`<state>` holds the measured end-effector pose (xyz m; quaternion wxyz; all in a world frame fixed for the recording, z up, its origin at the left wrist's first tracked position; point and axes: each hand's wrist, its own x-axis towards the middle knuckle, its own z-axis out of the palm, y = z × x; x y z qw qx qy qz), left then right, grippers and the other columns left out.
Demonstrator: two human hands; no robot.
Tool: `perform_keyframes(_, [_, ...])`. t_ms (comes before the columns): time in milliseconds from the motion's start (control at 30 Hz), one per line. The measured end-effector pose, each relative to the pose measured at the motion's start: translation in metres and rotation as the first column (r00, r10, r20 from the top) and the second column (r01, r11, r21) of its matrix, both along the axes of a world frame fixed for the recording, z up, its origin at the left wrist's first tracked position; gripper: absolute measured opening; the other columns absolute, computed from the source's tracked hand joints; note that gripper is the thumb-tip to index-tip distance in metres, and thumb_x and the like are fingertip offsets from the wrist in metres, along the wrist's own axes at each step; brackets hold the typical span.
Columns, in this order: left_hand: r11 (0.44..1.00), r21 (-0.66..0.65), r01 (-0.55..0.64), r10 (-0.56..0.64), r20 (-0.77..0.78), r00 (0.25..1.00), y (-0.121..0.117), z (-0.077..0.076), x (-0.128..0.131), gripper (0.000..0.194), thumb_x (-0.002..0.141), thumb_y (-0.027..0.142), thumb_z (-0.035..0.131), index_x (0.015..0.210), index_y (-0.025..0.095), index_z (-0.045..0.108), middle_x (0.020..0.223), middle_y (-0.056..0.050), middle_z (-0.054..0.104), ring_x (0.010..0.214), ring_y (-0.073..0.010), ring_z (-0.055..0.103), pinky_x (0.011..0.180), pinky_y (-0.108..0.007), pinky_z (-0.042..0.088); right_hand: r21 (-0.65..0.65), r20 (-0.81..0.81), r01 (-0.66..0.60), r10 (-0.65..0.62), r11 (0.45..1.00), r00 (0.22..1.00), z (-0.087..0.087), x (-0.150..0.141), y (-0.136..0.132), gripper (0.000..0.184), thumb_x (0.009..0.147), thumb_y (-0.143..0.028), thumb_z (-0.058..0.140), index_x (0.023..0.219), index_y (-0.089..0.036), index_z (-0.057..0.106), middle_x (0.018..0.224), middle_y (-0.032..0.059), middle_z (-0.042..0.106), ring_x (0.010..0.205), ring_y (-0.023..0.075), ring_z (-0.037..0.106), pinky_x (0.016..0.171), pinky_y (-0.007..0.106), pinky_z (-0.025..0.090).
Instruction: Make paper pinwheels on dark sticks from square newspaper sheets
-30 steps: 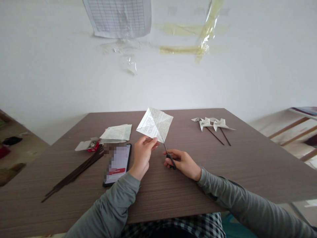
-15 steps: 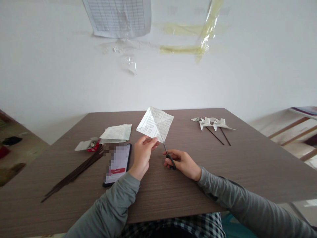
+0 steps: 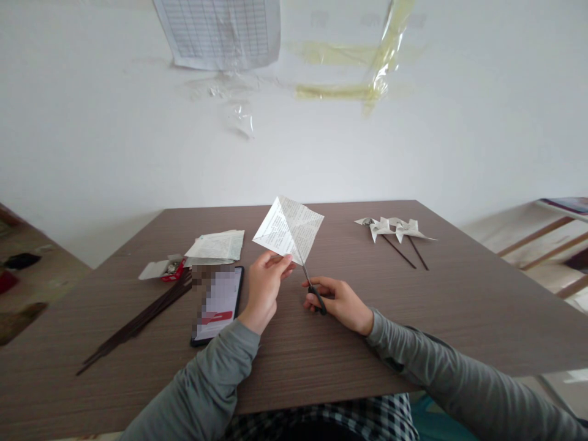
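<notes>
My left hand (image 3: pixel 263 288) pinches the near corner of a square of printed paper (image 3: pixel 288 229) and holds it tilted up above the brown table (image 3: pixel 459 306). Creases cross the sheet. Beside it, my right hand (image 3: pixel 339 301) is wrapped round the black handles of a pair of scissors (image 3: pixel 310 283). The blades point up into the lower edge of the paper, close to my left fingertips.
A phone (image 3: pixel 217 302) lies left of my left hand, with a bundle of thin dark sticks (image 3: pixel 138 321) beyond it. Folded printed sheets (image 3: pixel 215 246) and a small red and white box (image 3: pixel 166 268) sit behind. Two paper pinwheels on sticks (image 3: pixel 395 231) lie at the far right.
The paper's far corners have lifted very slightly. Both hands stay where they were.
</notes>
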<state>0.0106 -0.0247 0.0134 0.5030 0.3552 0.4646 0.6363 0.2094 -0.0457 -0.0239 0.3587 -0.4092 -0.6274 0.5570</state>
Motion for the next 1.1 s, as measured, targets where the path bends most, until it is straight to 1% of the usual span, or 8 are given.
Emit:
perform_keyframes(100, [1.000, -0.001, -0.002, 0.002, 0.006, 1.000, -0.0003, 0.0009, 0.0004, 0.044, 0.057, 0.040, 0.108, 0.080, 0.020, 0.076, 0.084, -0.002, 0.086, 0.078, -0.0208, 0.083, 0.080, -0.034, 0.070, -0.003, -0.006, 0.003, -0.003, 1.000, 1.000, 0.0011, -0.0001, -0.0001, 0.059, 0.082, -0.072, 0.096, 0.119, -0.027, 0.090, 0.086, 0.0115, 0.084, 0.082, 0.0355, 0.082, 0.081, 0.050, 0.067])
perform_keyframes(300, [1.000, 0.002, 0.006, -0.006, -0.008, 1.000, -0.0005, 0.0010, 0.0002, 0.044, 0.057, 0.042, 0.108, 0.081, 0.020, 0.077, 0.086, -0.004, 0.086, 0.080, -0.0213, 0.084, 0.081, -0.034, 0.070, -0.036, -0.019, 0.012, -0.013, 0.999, 1.000, 0.0008, -0.0012, 0.0004, 0.062, 0.077, -0.071, 0.100, 0.117, -0.025, 0.088, 0.085, 0.0116, 0.086, 0.082, 0.0360, 0.080, 0.084, 0.052, 0.068])
perform_keyframes(400, [1.000, 0.003, 0.007, -0.007, -0.013, 1.000, -0.0005, 0.0007, -0.0004, 0.045, 0.057, 0.043, 0.108, 0.082, 0.020, 0.078, 0.086, -0.004, 0.086, 0.080, -0.0211, 0.084, 0.080, -0.033, 0.069, -0.036, -0.028, 0.015, -0.016, 0.999, 0.999, 0.0000, -0.0019, 0.0003, 0.062, 0.078, -0.072, 0.098, 0.116, -0.025, 0.087, 0.084, 0.0111, 0.085, 0.081, 0.0346, 0.080, 0.084, 0.051, 0.068])
perform_keyframes(567, [1.000, -0.003, 0.008, -0.008, -0.020, 1.000, -0.0003, 0.0001, -0.0013, 0.045, 0.058, 0.044, 0.108, 0.082, 0.020, 0.078, 0.087, -0.004, 0.087, 0.080, -0.0211, 0.084, 0.081, -0.033, 0.070, -0.043, -0.020, 0.013, -0.014, 0.999, 1.000, 0.0005, -0.0012, -0.0003, 0.059, 0.078, -0.069, 0.099, 0.115, -0.025, 0.088, 0.085, 0.0125, 0.085, 0.081, 0.0356, 0.080, 0.082, 0.051, 0.068])
perform_keyframes(733, [1.000, -0.007, 0.008, -0.009, -0.031, 0.999, 0.0000, 0.0001, -0.0016, 0.048, 0.057, 0.047, 0.109, 0.082, 0.020, 0.077, 0.086, -0.004, 0.086, 0.080, -0.0208, 0.084, 0.081, -0.033, 0.069, -0.045, -0.019, 0.003, -0.004, 0.999, 1.000, 0.0013, -0.0003, -0.0001, 0.058, 0.080, -0.067, 0.098, 0.117, -0.024, 0.087, 0.087, 0.0124, 0.086, 0.079, 0.0343, 0.080, 0.085, 0.051, 0.069])
perform_keyframes(867, [1.000, -0.009, 0.013, -0.013, -0.031, 0.999, -0.0001, 0.0000, -0.0020, 0.050, 0.057, 0.048, 0.110, 0.083, 0.020, 0.077, 0.086, -0.004, 0.086, 0.081, -0.0215, 0.084, 0.083, -0.035, 0.070, -0.051, -0.023, 0.006, -0.007, 0.999, 1.000, 0.0014, -0.0006, 0.0001, 0.058, 0.078, -0.067, 0.099, 0.116, -0.024, 0.088, 0.085, 0.0117, 0.085, 0.078, 0.0348, 0.080, 0.084, 0.051, 0.070])
perform_keyframes(1000, [1.000, 0.002, 0.018, -0.017, -0.038, 0.999, 0.0000, -0.0015, -0.0024, 0.049, 0.059, 0.048, 0.110, 0.082, 0.020, 0.077, 0.086, -0.004, 0.086, 0.082, -0.0227, 0.085, 0.084, -0.036, 0.070, -0.060, -0.027, 0.011, -0.012, 0.998, 1.000, 0.0008, -0.0012, 0.0000, 0.059, 0.076, -0.068, 0.100, 0.115, -0.025, 0.088, 0.084, 0.0118, 0.085, 0.080, 0.0365, 0.080, 0.084, 0.053, 0.070])
perform_keyframes(1100, [1.000, 0.008, 0.013, -0.013, -0.035, 0.999, 0.0003, -0.0028, -0.0027, 0.049, 0.059, 0.046, 0.111, 0.081, 0.020, 0.076, 0.086, -0.004, 0.086, 0.082, -0.0233, 0.085, 0.084, -0.037, 0.071, -0.054, -0.033, 0.016, -0.018, 0.998, 0.999, 0.0003, -0.0017, 0.0003, 0.061, 0.075, -0.069, 0.100, 0.114, -0.024, 0.088, 0.082, 0.0115, 0.083, 0.079, 0.0363, 0.080, 0.081, 0.053, 0.069])
